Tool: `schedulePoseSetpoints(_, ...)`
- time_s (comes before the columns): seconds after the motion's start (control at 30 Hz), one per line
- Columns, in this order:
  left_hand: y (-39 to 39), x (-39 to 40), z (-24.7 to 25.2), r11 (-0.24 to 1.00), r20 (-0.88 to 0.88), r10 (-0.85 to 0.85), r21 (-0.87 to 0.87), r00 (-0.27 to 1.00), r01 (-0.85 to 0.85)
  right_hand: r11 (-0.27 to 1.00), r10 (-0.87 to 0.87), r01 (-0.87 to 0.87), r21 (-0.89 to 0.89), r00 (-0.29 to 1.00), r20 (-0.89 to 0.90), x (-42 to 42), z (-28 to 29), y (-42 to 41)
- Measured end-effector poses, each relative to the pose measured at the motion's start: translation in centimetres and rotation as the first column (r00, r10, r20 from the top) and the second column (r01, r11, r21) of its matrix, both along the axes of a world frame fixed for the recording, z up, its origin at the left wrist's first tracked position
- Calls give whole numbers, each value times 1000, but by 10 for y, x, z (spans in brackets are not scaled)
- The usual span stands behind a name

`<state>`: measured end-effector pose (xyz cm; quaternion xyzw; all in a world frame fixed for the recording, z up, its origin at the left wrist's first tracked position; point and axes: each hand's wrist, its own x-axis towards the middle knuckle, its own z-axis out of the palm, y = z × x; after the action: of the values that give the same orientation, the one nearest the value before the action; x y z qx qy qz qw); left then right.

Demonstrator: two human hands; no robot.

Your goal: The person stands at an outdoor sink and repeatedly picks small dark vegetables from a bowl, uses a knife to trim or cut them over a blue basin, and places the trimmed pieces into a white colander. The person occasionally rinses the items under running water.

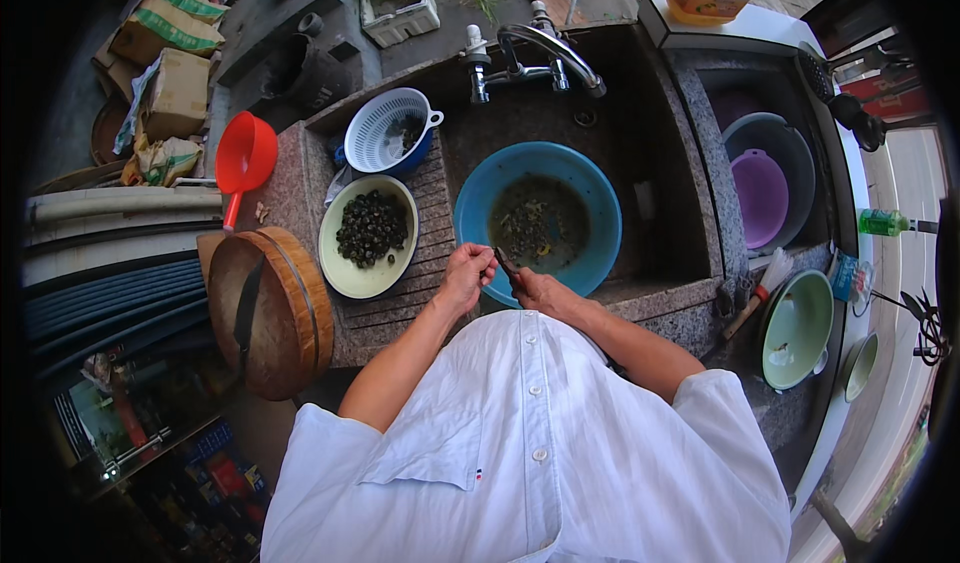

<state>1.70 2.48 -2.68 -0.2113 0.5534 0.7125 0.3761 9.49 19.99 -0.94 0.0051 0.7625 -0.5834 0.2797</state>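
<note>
My left hand [466,272] is over the near left rim of a blue plastic basin [470,195], thumb and fingertips pinched together. A small dark thing seems to be between them, mostly hidden by the fingers. In my right hand [541,290] is a dark hand tool, pliers or scissors [505,264], its tip close to my left fingertips. Murky water with small dark bits [536,221] and a yellow scrap lies in the basin. To the left, a cream oval bowl [337,263] holds many dark snails [371,227].
The basin stands in a stone sink [667,188] under a chrome faucet [551,45]. On the left are a white colander [360,124], a red ladle [246,154] and a round wooden chopping board [255,315] with a knife [247,311]. Right: a brush [761,293] and green bowl [799,330].
</note>
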Motion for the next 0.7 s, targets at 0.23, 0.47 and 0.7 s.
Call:
schedulePoseSetpoints(0.23, 5, -11, 6, 967, -78, -207, -166, 975, 192, 1000, 25, -25, 7, 1000, 19, 2, -12, 2)
schedulePoseSetpoints(0.47, 9, -15, 7, 930, -103, -283, -274, 954, 246, 997, 71, -71, 0, 997, 34, 0, -8, 4)
schedulePoseSetpoints(0.7, 2, -19, -2, 934, -74, -285, -247, 956, 260, 986, 158, -160, 49, 986, 46, -7, -1, 1)
